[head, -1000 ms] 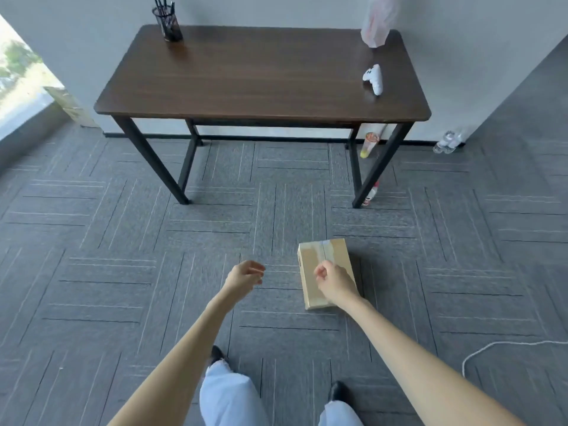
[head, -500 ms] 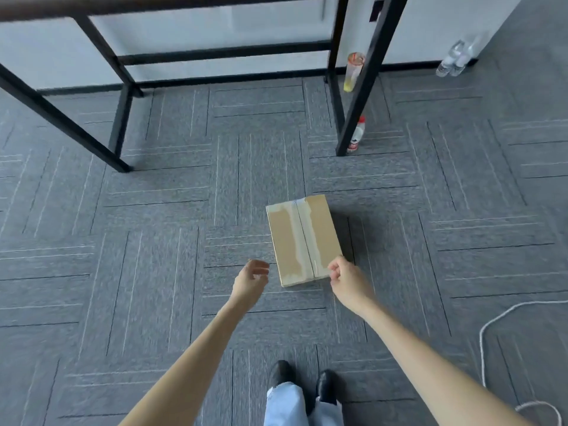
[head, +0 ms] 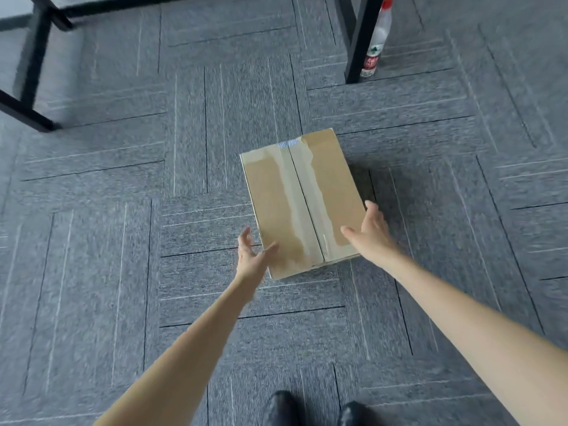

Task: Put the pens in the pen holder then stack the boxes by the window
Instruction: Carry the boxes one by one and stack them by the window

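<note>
Nothing here can be read with certainty. The plastic bottle (head: 377, 38), at the far right beside a table leg (head: 359, 41), carries a red label (head: 370, 61) with white characters too blurred to make out, and a small green mark (head: 374, 51) above it. The cardboard box (head: 304, 204) bears a small white-and-blue sticker (head: 288, 144) at the far edge of its top, also illegible.

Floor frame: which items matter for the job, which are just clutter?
Job: cardboard box on the carpet; left hand and right hand, both open, flanking its near end.
Clutter: plastic bottle standing by a table leg.
</note>
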